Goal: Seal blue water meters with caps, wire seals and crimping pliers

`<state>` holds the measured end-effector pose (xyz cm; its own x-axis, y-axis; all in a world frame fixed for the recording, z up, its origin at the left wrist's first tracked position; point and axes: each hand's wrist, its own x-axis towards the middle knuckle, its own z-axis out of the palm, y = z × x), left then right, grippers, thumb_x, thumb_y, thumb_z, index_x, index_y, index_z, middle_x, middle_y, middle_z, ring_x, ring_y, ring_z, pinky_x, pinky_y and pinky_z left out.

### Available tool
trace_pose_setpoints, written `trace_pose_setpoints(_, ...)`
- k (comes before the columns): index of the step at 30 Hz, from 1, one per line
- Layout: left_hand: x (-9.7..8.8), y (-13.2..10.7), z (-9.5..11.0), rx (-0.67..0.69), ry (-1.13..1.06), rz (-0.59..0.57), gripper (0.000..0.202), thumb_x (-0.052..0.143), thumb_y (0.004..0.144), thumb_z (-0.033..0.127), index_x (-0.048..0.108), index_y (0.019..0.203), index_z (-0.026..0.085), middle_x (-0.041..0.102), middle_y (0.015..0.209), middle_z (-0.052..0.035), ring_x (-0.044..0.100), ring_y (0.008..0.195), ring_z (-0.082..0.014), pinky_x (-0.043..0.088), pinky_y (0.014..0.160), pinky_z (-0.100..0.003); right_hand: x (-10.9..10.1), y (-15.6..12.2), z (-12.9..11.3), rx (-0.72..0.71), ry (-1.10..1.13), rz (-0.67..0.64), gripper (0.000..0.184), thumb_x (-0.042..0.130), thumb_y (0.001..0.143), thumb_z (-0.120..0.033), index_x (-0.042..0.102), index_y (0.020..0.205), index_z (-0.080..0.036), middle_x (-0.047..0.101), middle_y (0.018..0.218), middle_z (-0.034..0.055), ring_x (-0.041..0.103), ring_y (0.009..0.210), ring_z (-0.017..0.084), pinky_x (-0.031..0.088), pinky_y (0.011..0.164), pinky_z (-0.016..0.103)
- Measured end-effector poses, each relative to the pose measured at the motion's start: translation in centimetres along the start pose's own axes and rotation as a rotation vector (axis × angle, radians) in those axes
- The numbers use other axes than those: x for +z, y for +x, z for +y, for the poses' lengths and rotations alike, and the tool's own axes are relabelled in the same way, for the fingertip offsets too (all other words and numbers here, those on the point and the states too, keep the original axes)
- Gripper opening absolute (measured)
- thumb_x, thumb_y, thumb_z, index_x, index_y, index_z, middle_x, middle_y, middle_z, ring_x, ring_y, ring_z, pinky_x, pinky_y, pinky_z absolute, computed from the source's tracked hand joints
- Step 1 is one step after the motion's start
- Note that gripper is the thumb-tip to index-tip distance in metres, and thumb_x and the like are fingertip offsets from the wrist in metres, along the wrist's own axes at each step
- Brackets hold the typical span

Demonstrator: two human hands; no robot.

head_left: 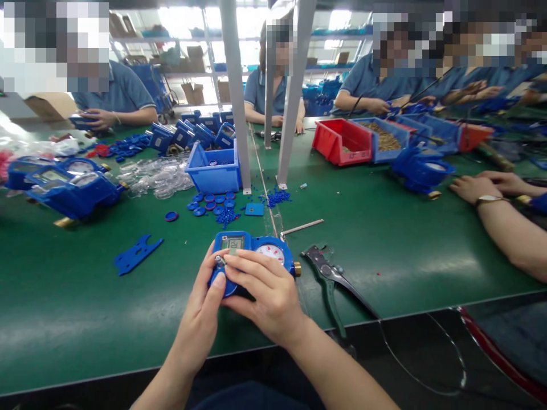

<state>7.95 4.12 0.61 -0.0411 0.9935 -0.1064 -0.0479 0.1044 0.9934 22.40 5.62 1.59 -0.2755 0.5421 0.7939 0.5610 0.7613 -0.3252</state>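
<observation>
Shiny part could slip
Left hand curls around blue meter; right hand, fingers bunched beside the part, hold unclear; uneven pressure could dislodge it.

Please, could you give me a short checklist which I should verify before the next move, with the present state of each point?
1. Left hand holds the blue meter: ok.
2. Display in view: ok, at least its upper part.
3. Dial fully uncovered: not ok, the right hand overlaps its lower part.
4. Small silvery part firmly seated: cannot tell, the hands partly hide it.
5. Green-handled tool apart from the hands: ok, it lies to the right of the meter.
6. Flat blue tool apart from the hands: ok, it lies to the left.
</observation>
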Motion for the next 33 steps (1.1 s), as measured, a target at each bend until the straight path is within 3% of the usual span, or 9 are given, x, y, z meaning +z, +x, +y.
trace_pose_setpoints(4,0.2,0.6,0.2,0.045,0.094,0.025,0.061,0.049,0.088,0.066,0.05,0.137,0.03,0.046,0.151,-0.0015,0.033,0.148,-0.0233,0.013,0.13,-0.048,-1.1,0.8,0.4,0.057,0.086,-0.027,0.043,0.072,0.082,-0.042,0.067,0.114,-0.013,0.067,0.119,0.0032,0.058,0.123,0.011,0.047,0.111,0.024)
trace_pose_setpoints(8,-1.5,0.9,0.0,0.075,0.195,-0.141,0.065,0.044,0.087,0.07,0.047,0.14,0.034,0.03,0.161,-0.0009,0.021,0.153,-0.0262,0.012,0.129,-0.051,-4.9,2.3,4.7,0.453,0.145,-0.018,0.037,0.06,0.091,-0.042,0.065,0.121,-0.021,0.064,0.123,0.0035,0.061,0.113,0.01,0.052,0.099,0.027)
trace_pose_setpoints(11,-3.2,1.7,-0.1,0.106,0.337,-0.266,0.071,0.06,0.078,0.07,0.046,0.14,0.036,0.024,0.163,-0.0024,0.021,0.152,-0.0311,0.018,0.126,-0.058,-6.8,2.7,10.4,0.71,-0.131,-0.393,0.03,0.061,0.091,-0.033,0.067,0.119,-0.022,0.056,0.133,0.0058,0.049,0.127,0.015,0.043,0.11,0.036)
trace_pose_setpoints(13,-3.9,2.6,0.0,0.132,0.418,-0.296,0.071,0.067,0.072,0.07,0.053,0.132,0.035,0.022,0.163,-0.0032,0.023,0.151,-0.0342,0.02,0.123,-0.062,-7.0,2.4,13.8,0.749,-0.177,-0.561,0.028,0.075,0.078,-0.025,0.073,0.105,-0.016,0.059,0.123,0.0112,0.048,0.123,0.022,0.039,0.111,0.043)
trace_pose_setpoints(18,-3.7,4.2,0.2,0.22,0.386,-0.319,0.071,0.072,0.058,0.079,0.062,0.107,0.03,0.015,0.165,-0.0029,0.021,0.151,-0.0406,0.022,0.12,-0.068,-5.7,1.1,17.4,0.73,-0.186,-0.743,0.015,0.077,0.076,-0.024,0.074,0.089,-0.016,0.06,0.11,0.0101,0.049,0.113,0.02,0.039,0.106,0.039)
trace_pose_setpoints(22,-2.4,3.4,-0.6,0.218,0.304,-0.254,0.071,0.07,0.058,0.08,0.058,0.104,0.027,0.03,0.159,-0.0081,0.029,0.147,-0.042,0.024,0.118,-0.069,-5.5,1.4,17.5,0.771,-0.204,-0.667,0.012,0.067,0.085,-0.021,0.066,0.09,-0.01,0.063,0.098,0.0071,0.054,0.1,0.014,0.042,0.097,0.029)
trace_pose_setpoints(26,-1.6,2.0,-1.5,0.238,0.39,-0.096,0.061,0.064,0.069,0.076,0.058,0.106,0.029,0.031,0.158,-0.0053,0.028,0.148,-0.0405,0.018,0.119,-0.072,-7.2,3.4,15.7,0.814,-0.162,-0.475,0.026,0.042,0.099,-0.025,0.054,0.12,-0.012,0.064,0.092,0.003,0.054,0.075,0.006,0.044,0.079,0.02)
trace_pose_setpoints(29,-1.2,1.5,-1.7,0.263,0.423,-0.09,0.055,0.066,0.071,0.071,0.058,0.107,0.03,0.028,0.159,-0.0049,0.027,0.149,-0.0383,0.021,0.118,-0.071,-8.4,5.2,12.0,0.748,-0.084,-0.397,0.037,0.037,0.101,-0.024,0.049,0.134,-0.015,0.063,0.096,0.0024,0.054,0.081,0.005,0.044,0.083,0.018)
trace_pose_setpoints(33,-0.9,1.5,-1.4,0.281,0.377,-0.137,0.059,0.072,0.069,0.068,0.056,0.111,0.03,0.019,0.161,-0.0063,0.022,0.151,-0.0347,0.023,0.12,-0.066,-8.9,6.2,5.6,0.599,0.261,-0.489,0.038,0.044,0.099,-0.029,0.058,0.134,-0.021,0.062,0.121,0.0033,0.058,0.105,0.006,0.044,0.095,0.018)
